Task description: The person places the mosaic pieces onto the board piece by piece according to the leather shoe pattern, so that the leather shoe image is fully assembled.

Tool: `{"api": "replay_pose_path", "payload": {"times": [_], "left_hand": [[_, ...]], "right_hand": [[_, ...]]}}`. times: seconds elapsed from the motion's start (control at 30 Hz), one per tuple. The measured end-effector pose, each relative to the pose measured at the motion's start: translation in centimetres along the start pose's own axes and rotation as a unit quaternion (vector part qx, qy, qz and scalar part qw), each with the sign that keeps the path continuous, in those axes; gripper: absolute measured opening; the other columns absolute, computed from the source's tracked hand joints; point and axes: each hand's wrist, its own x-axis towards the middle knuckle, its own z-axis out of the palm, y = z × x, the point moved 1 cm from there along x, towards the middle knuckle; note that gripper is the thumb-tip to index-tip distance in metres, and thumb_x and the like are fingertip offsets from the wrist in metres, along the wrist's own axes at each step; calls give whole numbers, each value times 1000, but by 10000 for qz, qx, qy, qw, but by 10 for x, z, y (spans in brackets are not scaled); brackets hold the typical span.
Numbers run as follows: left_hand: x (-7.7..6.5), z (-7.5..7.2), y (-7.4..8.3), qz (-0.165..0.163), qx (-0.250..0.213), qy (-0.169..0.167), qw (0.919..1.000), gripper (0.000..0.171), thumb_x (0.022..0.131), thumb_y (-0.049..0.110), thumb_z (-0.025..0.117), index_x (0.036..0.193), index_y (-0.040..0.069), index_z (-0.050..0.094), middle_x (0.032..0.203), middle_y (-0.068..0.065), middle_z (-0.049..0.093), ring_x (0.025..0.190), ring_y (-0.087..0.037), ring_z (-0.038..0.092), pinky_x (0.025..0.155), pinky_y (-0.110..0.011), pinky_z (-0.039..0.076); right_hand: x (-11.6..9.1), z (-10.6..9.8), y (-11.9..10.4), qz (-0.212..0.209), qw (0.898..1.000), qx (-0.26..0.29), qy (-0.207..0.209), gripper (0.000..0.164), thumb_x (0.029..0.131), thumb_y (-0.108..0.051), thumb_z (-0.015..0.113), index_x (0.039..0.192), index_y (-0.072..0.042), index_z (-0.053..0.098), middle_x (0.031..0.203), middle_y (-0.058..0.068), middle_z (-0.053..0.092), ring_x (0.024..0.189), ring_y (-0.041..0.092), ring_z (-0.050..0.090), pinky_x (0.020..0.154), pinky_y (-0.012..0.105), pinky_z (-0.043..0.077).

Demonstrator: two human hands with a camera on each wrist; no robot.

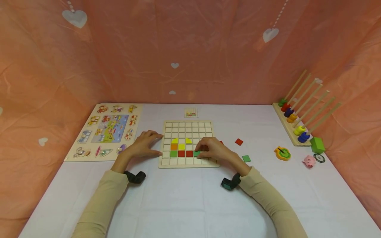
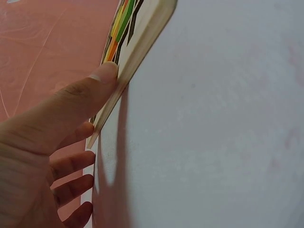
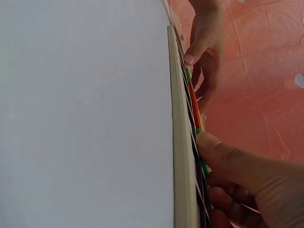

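Observation:
A square wooden grid board [image 1: 189, 161] lies flat on the table, with green, red, orange and yellow tiles in some of its cells. My left hand [image 1: 144, 144] is at the board's left side; its thumb [image 2: 103, 73] touches the edge and the fingers are spread. Over the lower right of the board, my right hand [image 1: 212, 147] pinches a green tile [image 1: 196, 153] at a cell beside a red tile [image 1: 189, 153]. Part of that green tile is hidden by the fingers. In the right wrist view, the right thumb [image 3: 209, 145] meets the green piece.
Loose red tile [image 1: 239, 141] and green tile [image 1: 246, 158] lie right of the board. Behind it is a small pattern card [image 1: 190, 112]. A picture puzzle [image 1: 101, 155] stands left; a peg stacker [image 1: 293, 130], green block [image 1: 317, 145] and small toys such as a pink pig [image 1: 309, 161] sit right.

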Motion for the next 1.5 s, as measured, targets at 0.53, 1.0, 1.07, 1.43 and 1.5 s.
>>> {"api": "replay_pose_path", "payload": {"times": [0.53,1.0,1.07,1.43,1.5], "left_hand": [[0,-1,1,38,37,27,10000,73,75,35,77,136,6,47,134,-20,41,123,-39,33,101,-58,27],[1,0,-2,89,67,21,9999,73,75,37,76,135,7,47,133,-20,41,122,-39,33,100,-58,27],[1,1,-2,111,68,22,9999,73,76,37,76,135,7,47,133,-21,41,122,-39,33,100,-58,27],[-1,0,-1,108,-53,57,9999,72,75,35,77,134,6,48,134,-21,41,122,-38,33,101,-56,26],[-1,0,0,91,-52,59,9999,72,75,35,77,134,6,48,133,-21,41,122,-38,33,102,-56,26]], "right_hand": [[-29,-36,15,-67,9985,103,530,25,77,-12,77,100,-5,70,90,3,65,75,22,54,66,32,47],[-103,-70,37,1131,9920,222,508,33,76,-18,78,106,-9,68,102,3,66,91,19,55,80,29,46],[-111,-72,39,1229,9916,130,378,35,75,-19,78,106,-9,67,105,2,65,94,19,55,82,30,45],[-141,-81,50,1483,9888,136,-56,34,79,-12,74,111,-7,63,110,6,63,103,22,54,89,23,44],[-142,-80,52,1461,9891,192,-45,32,80,-12,73,110,-7,63,109,6,63,102,21,55,88,22,44]]}}
